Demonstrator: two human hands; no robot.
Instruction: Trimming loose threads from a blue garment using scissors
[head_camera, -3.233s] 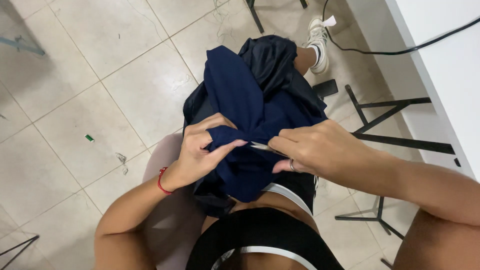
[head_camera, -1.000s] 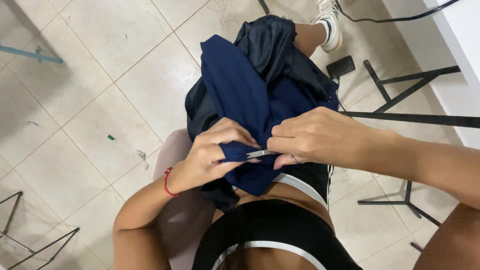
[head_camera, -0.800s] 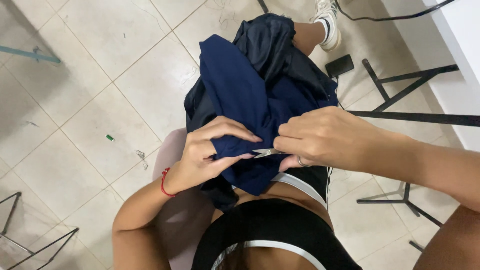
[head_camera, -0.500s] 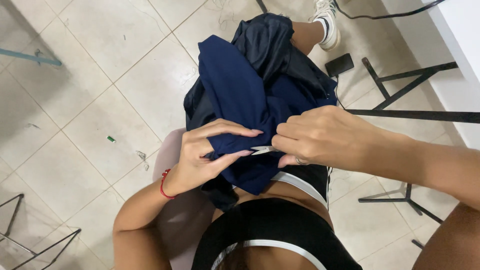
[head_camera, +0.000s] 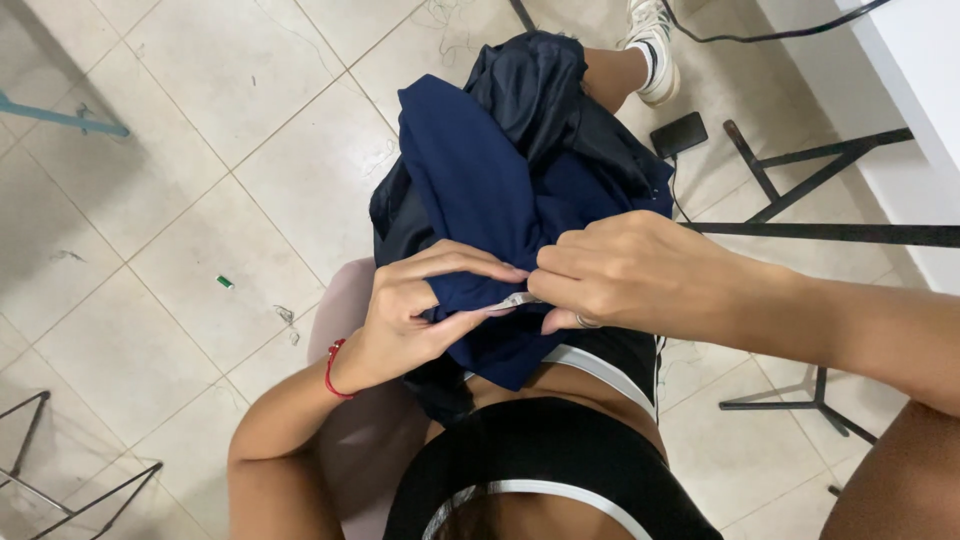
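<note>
A dark navy garment (head_camera: 500, 170) lies bunched over my lap and knees. My left hand (head_camera: 415, 315), with a red string around the wrist, pinches a fold of the navy cloth between thumb and fingers. My right hand (head_camera: 625, 275), wearing a ring, grips the same fold just to the right, its fingertips meeting the left ones over a small pale strip (head_camera: 512, 300) at the cloth's edge. What the strip is cannot be made out. Both hands hover over my lap, close to my waist.
I sit on a pale pink seat (head_camera: 360, 420) above a tiled floor (head_camera: 180, 200). A dark phone (head_camera: 678, 134) with a cable lies on the floor near my white shoe (head_camera: 652, 50). Black metal table legs (head_camera: 800, 225) stand right; a white tabletop (head_camera: 900, 60) is at top right.
My left fingers have shifted along the fold, opening slightly and re-pinching, while the right hand stays clamped on it. The view has drifted a little.
</note>
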